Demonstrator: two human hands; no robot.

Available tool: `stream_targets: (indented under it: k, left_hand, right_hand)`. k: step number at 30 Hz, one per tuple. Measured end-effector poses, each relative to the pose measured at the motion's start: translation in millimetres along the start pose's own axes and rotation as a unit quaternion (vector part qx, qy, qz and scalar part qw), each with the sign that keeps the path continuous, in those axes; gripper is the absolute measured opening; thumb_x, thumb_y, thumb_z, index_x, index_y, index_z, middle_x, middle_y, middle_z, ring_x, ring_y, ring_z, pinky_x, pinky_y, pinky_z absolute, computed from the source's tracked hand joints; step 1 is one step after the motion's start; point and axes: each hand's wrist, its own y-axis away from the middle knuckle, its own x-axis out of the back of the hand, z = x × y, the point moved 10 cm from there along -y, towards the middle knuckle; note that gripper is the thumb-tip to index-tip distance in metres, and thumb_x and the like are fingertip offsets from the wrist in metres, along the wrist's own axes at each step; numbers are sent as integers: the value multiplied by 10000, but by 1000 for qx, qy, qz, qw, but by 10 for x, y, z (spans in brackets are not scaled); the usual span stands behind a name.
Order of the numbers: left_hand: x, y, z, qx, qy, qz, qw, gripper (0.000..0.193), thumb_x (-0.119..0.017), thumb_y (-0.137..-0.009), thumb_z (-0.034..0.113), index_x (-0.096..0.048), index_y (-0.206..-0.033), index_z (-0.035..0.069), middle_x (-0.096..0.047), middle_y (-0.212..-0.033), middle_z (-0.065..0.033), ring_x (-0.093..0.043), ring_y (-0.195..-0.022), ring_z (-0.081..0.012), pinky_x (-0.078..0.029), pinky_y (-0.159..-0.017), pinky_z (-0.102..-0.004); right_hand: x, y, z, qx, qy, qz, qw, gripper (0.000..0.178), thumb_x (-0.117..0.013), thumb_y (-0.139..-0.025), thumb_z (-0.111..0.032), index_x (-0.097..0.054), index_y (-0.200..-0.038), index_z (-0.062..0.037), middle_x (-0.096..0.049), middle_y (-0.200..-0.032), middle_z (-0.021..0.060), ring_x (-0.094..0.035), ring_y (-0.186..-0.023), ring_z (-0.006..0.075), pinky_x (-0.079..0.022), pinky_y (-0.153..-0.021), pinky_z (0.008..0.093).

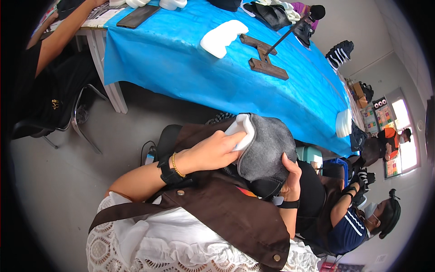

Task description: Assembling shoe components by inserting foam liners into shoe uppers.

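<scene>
Over my lap I hold a dark grey and black cap (268,145), its crown facing up. My right hand (291,177) grips the cap's right side, with the thumb lying on the grey cloth. A white padded, foam-like piece (246,124) sits at the cap's left opening, partly inside it. My left hand (216,151) is closed on this white piece, its fingers reaching into the fold. Those fingertips are hidden, and so is the inside of the cap.
Ahead stands a table with a blue cover (181,63). On it are a white moulded form (222,38), an H-shaped stand (267,61) with an upright rod, and a dark flat slab (138,17). A co-worker (349,226) sits close at right; another person's arm (63,34) is at left.
</scene>
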Motion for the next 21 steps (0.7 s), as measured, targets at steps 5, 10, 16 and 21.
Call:
stream_targets:
  k: [5,10,16,21]
  left_hand:
    - [-2,-14,57,-24,15,39,999,295,-649,-908,65,-541,-1177,14,-653,-783,-240,-689,-741,-417,-501,-587,-414]
    - [-23,-18,91,-41,-7,63,997,298,-658,-901,69,-526,-1161,10,-650,-786,-241,-674,-742,-438,-490,-586,-438]
    - [-71,-14,139,-18,-2,-47,999,350,-622,-850,46,-457,-1154,-4,-628,-765,-247,-649,-735,-460,-486,-602,-469]
    - [-113,24,176,-4,25,-130,991,427,-629,-802,60,-407,-1157,-20,-606,-741,-227,-631,-684,-418,-480,-601,-454]
  right_hand:
    - [-133,-3,6,-3,-32,-38,999,581,-657,-933,-143,-445,-1439,50,-604,-1343,211,-646,-1179,332,-554,-985,465]
    - [-144,23,-13,5,-4,-22,1000,586,-664,-929,-154,-448,-1433,51,-609,-1335,210,-647,-1175,333,-550,-989,465]
    - [-144,50,-15,-5,-9,-18,1000,570,-674,-926,-160,-473,-1417,49,-626,-1308,199,-651,-1164,329,-546,-994,456]
    - [-115,41,-30,5,21,-8,1000,565,-672,-931,-166,-475,-1419,38,-624,-1313,192,-653,-1161,319,-546,-990,453]
